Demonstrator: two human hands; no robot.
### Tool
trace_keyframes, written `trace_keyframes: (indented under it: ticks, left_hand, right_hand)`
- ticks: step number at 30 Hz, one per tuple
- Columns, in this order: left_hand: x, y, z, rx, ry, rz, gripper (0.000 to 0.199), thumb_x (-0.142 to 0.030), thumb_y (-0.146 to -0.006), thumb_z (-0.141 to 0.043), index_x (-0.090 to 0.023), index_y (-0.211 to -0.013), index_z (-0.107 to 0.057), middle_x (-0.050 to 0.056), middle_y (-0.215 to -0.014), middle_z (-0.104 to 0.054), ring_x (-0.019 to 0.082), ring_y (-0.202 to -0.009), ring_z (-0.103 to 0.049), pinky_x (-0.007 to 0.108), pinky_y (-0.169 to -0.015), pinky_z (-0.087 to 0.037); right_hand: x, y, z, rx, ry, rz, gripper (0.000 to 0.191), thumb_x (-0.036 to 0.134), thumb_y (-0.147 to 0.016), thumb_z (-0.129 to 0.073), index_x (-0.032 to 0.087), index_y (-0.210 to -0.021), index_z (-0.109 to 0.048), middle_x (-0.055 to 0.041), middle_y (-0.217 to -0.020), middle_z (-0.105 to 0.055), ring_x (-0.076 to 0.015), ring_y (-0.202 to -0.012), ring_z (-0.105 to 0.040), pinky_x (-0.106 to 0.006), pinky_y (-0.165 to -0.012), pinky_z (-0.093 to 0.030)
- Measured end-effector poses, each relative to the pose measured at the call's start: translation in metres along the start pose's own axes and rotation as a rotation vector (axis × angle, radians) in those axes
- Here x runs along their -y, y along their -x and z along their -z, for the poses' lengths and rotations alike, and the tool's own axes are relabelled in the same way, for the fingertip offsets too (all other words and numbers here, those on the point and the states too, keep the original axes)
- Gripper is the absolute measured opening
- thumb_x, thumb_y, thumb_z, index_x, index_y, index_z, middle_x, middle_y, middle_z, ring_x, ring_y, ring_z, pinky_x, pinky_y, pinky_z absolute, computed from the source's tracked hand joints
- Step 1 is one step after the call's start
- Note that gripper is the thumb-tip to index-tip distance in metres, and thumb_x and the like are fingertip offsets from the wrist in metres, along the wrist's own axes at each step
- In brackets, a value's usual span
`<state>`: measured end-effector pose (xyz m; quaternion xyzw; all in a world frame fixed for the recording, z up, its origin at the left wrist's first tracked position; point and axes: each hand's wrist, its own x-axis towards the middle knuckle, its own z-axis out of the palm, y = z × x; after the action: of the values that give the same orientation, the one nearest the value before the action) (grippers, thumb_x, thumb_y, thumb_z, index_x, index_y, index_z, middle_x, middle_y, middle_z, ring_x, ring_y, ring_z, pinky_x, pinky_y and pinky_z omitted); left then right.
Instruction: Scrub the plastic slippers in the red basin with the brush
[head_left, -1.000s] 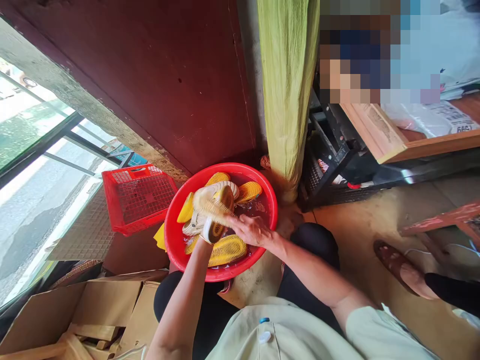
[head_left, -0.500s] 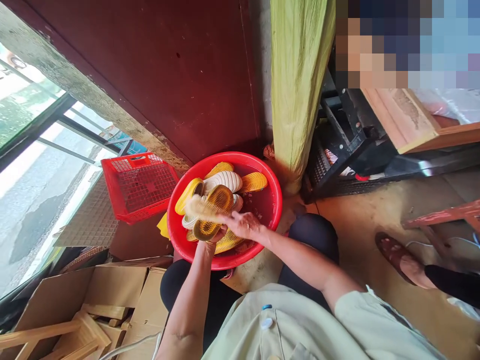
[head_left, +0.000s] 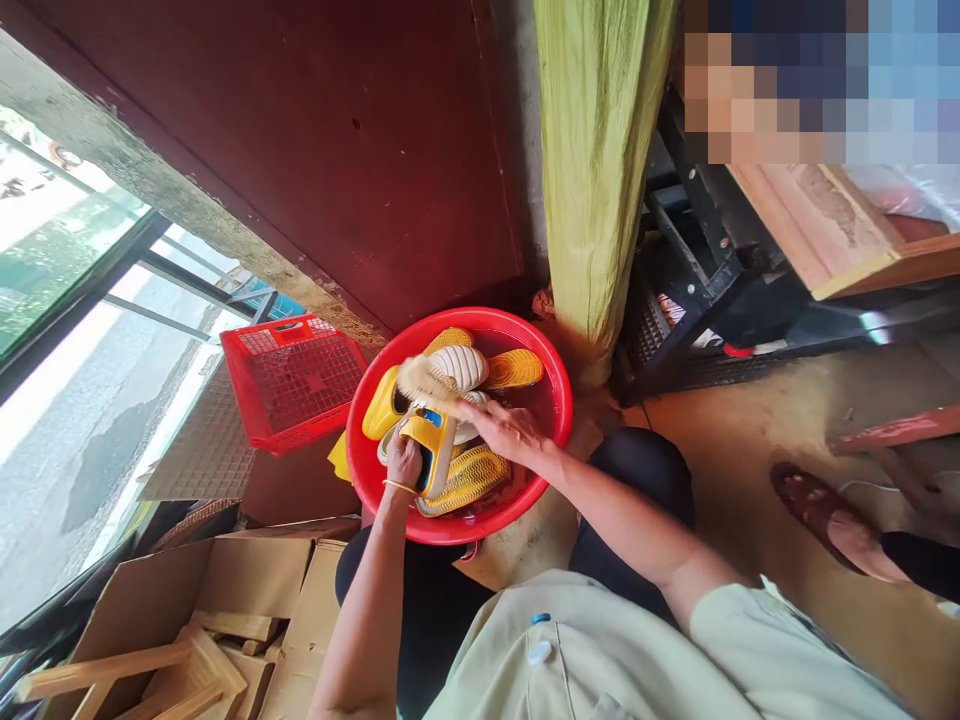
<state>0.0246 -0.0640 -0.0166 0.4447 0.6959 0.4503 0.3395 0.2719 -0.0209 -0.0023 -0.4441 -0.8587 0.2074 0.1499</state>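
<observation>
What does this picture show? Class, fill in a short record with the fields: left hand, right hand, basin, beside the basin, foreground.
left hand: left hand grips a yellow slipper over the basin
right hand: right hand holds a scrubbing brush against the slipper
basin: red basin, several yellow and cream slippers inside
beside the basin: red crate, green curtain
foreground: cardboard boxes

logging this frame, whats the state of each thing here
left hand: shut on the yellow slipper
right hand: shut on the scrub brush
yellow slipper: held up over the basin, tilted
scrub brush: bristles against the slippers
red basin: on the floor, holds several slippers and dark water
red crate: tilted beside the basin
cardboard box: open, wooden pieces inside
</observation>
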Motion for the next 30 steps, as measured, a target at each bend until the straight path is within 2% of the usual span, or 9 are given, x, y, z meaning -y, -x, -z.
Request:
trace_keyframes:
  ticks: [4,8,10,13,18,22,26,28,30]
  left_hand:
    - [0.002,-0.003,0.004,-0.073,-0.252,-0.15,0.037,-0.034,-0.088,-0.051,-0.018,-0.116,-0.068,0.012,-0.114,-0.074,0.028,-0.118,-0.066,0.045,-0.11,-0.049]
    - [0.003,-0.003,0.003,-0.055,-0.443,-0.157,0.046,-0.029,-0.088,-0.047,-0.02,-0.13,-0.066,0.011,-0.113,-0.074,0.029,-0.115,-0.068,0.047,-0.104,-0.051]
    - [0.0,-0.001,0.004,-0.068,-0.551,-0.175,0.051,-0.03,-0.089,-0.048,-0.018,-0.137,-0.062,0.014,-0.122,-0.073,0.032,-0.118,-0.067,0.05,-0.104,-0.05]
    - [-0.012,0.001,0.007,-0.1,-0.727,-0.24,0.056,-0.028,-0.088,-0.051,-0.015,-0.142,-0.059,0.019,-0.133,-0.068,0.037,-0.126,-0.062,0.053,-0.106,-0.048]
    - [-0.035,0.007,0.006,-0.103,-0.927,-0.294,0.051,-0.02,-0.085,-0.053,-0.018,-0.136,-0.061,0.017,-0.125,-0.066,0.037,-0.12,-0.063,0.049,-0.101,-0.051]
    - [-0.044,0.007,0.006,-0.091,-0.98,-0.351,0.05,-0.019,-0.086,-0.053,-0.017,-0.136,-0.057,0.017,-0.124,-0.063,0.036,-0.122,-0.059,0.048,-0.102,-0.048]
    - [-0.053,-0.015,0.019,-0.17,-1.027,-0.396,0.052,-0.021,-0.086,-0.055,-0.014,-0.138,-0.057,0.021,-0.127,-0.062,0.039,-0.125,-0.056,0.051,-0.105,-0.043]
    - [-0.058,-0.035,0.028,-0.216,-1.068,-0.431,0.052,-0.02,-0.086,-0.055,-0.015,-0.138,-0.059,0.021,-0.128,-0.063,0.038,-0.126,-0.056,0.051,-0.107,-0.04]
    - [-0.06,-0.058,0.036,-0.183,-1.11,-0.428,0.052,-0.023,-0.087,-0.055,-0.016,-0.138,-0.061,0.02,-0.126,-0.067,0.037,-0.125,-0.057,0.05,-0.109,-0.038]
  right_hand:
    - [-0.01,-0.005,0.002,-0.028,0.007,-0.165,0.057,0.028,-0.107,-0.036,0.033,-0.163,-0.04,-0.0125,-0.12,-0.076,-0.0286,-0.095,-0.074,-0.038,-0.08,-0.059]
    - [-0.007,-0.001,-0.004,-0.042,-0.007,0.01,0.058,0.032,-0.106,-0.041,0.038,-0.163,-0.038,-0.0113,-0.132,-0.071,-0.0285,-0.098,-0.074,-0.038,-0.08,-0.06]
    - [-0.009,0.0,-0.005,-0.01,0.009,-0.014,0.057,0.031,-0.106,-0.041,0.041,-0.162,-0.039,-0.0104,-0.129,-0.073,-0.0275,-0.095,-0.075,-0.038,-0.079,-0.06]
    - [-0.018,-0.002,-0.001,-0.007,0.012,-0.141,0.054,0.027,-0.107,-0.037,0.033,-0.161,-0.043,-0.0114,-0.118,-0.076,-0.0266,-0.094,-0.075,-0.037,-0.079,-0.06]
    - [-0.01,-0.002,-0.005,-0.085,-0.076,0.054,0.056,0.029,-0.106,-0.042,0.036,-0.161,-0.043,-0.0098,-0.141,-0.067,-0.0255,-0.104,-0.072,-0.036,-0.087,-0.06]
    - [-0.01,-0.002,0.0,-0.048,-0.071,-0.065,0.056,0.03,-0.106,-0.041,0.037,-0.162,-0.041,-0.0106,-0.135,-0.071,-0.0276,-0.097,-0.074,-0.04,-0.082,-0.06]
    - [-0.031,-0.006,0.021,-0.08,-0.082,-0.243,0.056,0.029,-0.107,-0.038,0.026,-0.163,-0.041,-0.014,-0.121,-0.077,-0.0279,-0.099,-0.075,-0.038,-0.086,-0.059]
    - [-0.039,-0.008,0.029,-0.111,-0.117,-0.239,0.058,0.029,-0.108,-0.037,0.023,-0.165,-0.037,-0.0143,-0.126,-0.076,-0.0269,-0.104,-0.074,-0.037,-0.092,-0.057]
    - [-0.044,-0.01,0.032,-0.13,-0.16,-0.224,0.058,0.029,-0.107,-0.037,0.022,-0.165,-0.036,-0.0126,-0.13,-0.075,-0.0256,-0.109,-0.073,-0.036,-0.096,-0.056]
